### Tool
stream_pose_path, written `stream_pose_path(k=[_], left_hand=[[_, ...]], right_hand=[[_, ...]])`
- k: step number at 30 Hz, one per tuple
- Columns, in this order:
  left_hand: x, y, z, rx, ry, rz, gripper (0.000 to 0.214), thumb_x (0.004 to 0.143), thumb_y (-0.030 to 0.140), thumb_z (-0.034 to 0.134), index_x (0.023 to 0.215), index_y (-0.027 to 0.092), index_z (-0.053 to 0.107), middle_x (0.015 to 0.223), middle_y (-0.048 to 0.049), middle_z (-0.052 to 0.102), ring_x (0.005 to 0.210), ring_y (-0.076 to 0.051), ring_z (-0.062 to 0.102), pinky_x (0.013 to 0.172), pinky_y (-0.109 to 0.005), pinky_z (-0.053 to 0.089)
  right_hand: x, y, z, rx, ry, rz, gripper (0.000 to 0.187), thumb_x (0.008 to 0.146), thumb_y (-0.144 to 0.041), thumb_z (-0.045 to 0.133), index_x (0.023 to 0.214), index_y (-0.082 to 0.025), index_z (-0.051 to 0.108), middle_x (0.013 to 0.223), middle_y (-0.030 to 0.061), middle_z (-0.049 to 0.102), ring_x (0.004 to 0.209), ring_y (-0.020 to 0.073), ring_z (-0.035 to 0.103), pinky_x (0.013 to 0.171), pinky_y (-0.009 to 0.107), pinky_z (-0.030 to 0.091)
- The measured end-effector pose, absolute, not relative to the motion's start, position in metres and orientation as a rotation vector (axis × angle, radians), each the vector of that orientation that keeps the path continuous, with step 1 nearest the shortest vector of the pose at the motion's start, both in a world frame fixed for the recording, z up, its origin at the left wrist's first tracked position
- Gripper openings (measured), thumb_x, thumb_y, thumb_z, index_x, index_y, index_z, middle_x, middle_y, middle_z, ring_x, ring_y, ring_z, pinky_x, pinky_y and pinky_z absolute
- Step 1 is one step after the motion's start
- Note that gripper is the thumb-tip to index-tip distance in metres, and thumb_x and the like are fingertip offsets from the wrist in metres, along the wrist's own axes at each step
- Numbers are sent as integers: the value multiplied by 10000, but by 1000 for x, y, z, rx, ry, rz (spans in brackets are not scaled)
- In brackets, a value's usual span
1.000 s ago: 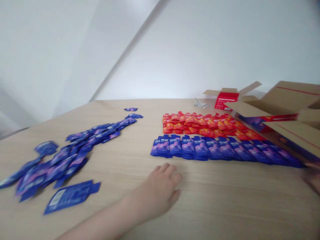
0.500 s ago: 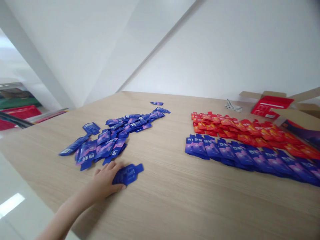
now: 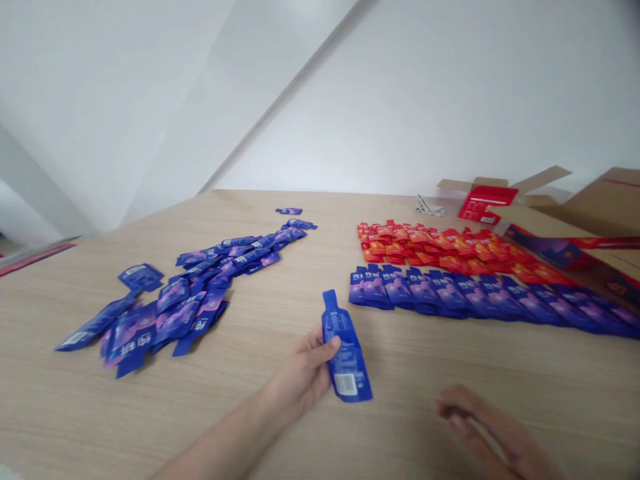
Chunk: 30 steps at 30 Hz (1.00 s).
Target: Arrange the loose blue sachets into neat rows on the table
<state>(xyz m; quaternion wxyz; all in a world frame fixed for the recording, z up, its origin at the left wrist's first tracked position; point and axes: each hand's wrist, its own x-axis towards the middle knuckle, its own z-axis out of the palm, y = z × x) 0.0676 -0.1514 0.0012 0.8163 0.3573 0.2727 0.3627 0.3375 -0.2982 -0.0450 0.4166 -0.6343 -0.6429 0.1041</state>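
Observation:
My left hand point(image 3: 310, 367) is closed on a blue pouch point(image 3: 345, 357), thumb on its face and fingers behind. The pouch is raised off the table, its narrow spout end up and its printed back with a white barcode towards me. My right hand point(image 3: 475, 420) is at the lower right, blurred, with its fingers loosely curled, a gap beside the thumb and nothing held. To the left lies a loose heap of blue pouches point(image 3: 175, 313). Beyond my hands runs an overlapping row of blue pouches point(image 3: 450, 293), fronts up.
Behind the blue row lie overlapping red pouches point(image 3: 425, 243). Open cardboard boxes point(image 3: 595, 207) and a red packet point(image 3: 487, 203) stand at the back right, near a crumpled whitish piece point(image 3: 429, 207). A white wall point(image 3: 400, 100) borders the wooden table point(image 3: 280, 320).
My left hand has picked up the blue pouch from beside the heap and carried it right, turning its spout end up. My right hand has come into view. The camera has swung right.

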Motion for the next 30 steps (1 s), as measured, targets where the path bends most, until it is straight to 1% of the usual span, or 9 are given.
stream_pose_path(k=[3, 6, 8, 11, 15, 17, 20, 24, 30], left_hand=[[110, -174, -4, 496, 493, 704, 299, 753, 260, 784, 972, 133, 625, 970, -89, 666, 861, -176, 642, 879, -329, 486], [127, -196, -5, 417, 456, 619, 321, 816, 291, 725, 1071, 125, 620, 1040, -123, 662, 921, -215, 652, 895, -366, 487], [129, -206, -6, 430, 433, 609, 340, 841, 316, 699, 1115, 138, 605, 1093, -126, 655, 956, -209, 649, 896, -346, 480], [124, -204, -11, 630, 462, 576, 327, 851, 339, 679, 1115, 172, 586, 1112, -105, 651, 957, -172, 637, 854, -296, 468], [103, -164, -21, 1229, 713, 557, 228, 812, 201, 620, 1036, 170, 591, 1052, -87, 657, 880, -150, 605, 742, -265, 448], [87, -136, -23, 1574, 863, 649, 131, 816, 155, 522, 915, 152, 607, 923, -74, 660, 833, -156, 584, 758, -287, 443], [62, -107, -22, 1922, 1046, 695, 186, 826, 152, 428, 863, 158, 610, 840, -53, 652, 807, -178, 583, 783, -324, 456], [33, -93, -12, 2205, 1216, 664, 267, 821, 176, 413, 959, 156, 641, 1000, -85, 647, 955, -212, 603, 899, -360, 468], [-40, -73, 15, 2296, 2067, 525, 386, 882, 315, 425, 1179, 174, 628, 1290, -153, 520, 1202, -340, 501, 1014, -474, 401]], right_hand=[[282, -292, -42, -1427, -1709, 385, 517, 905, -465, 577, 1345, -201, 522, 1199, 108, 658, 1030, 251, 663, 827, 309, 590], [256, -284, -41, -1437, -1632, 291, 546, 929, -361, 555, 1420, -188, 389, 1351, 127, 562, 1179, 253, 591, 905, 312, 564], [253, -282, -37, -1489, -1553, 211, 444, 942, -308, 517, 1369, -219, 432, 1298, 95, 604, 1126, 224, 625, 871, 282, 574], [263, -281, -17, -1518, -1537, 159, 233, 948, -295, 490, 1163, -247, 566, 1028, 38, 694, 894, 187, 691, 716, 241, 592], [285, -273, 12, -1523, -1602, -68, 94, 943, -262, 515, 994, -242, 590, 885, 35, 643, 803, 179, 651, 689, 252, 559], [290, -262, 13, -1470, -1714, -166, 146, 940, -208, 498, 1048, -228, 594, 925, 57, 622, 849, 191, 631, 750, 281, 548], [280, -242, -9, -1411, -1977, -194, 331, 899, -81, 421, 1142, -186, 619, 991, 98, 605, 940, 226, 601, 820, 334, 537], [256, -221, -47, -1405, -2214, -177, 344, 881, -15, 436, 1089, -152, 673, 1006, 107, 605, 957, 230, 582, 866, 360, 533], [248, -207, -66, -1534, -2292, -102, 491, 841, -56, 548, 1326, -132, 557, 1319, 172, 515, 1248, 305, 472, 1046, 472, 459]])
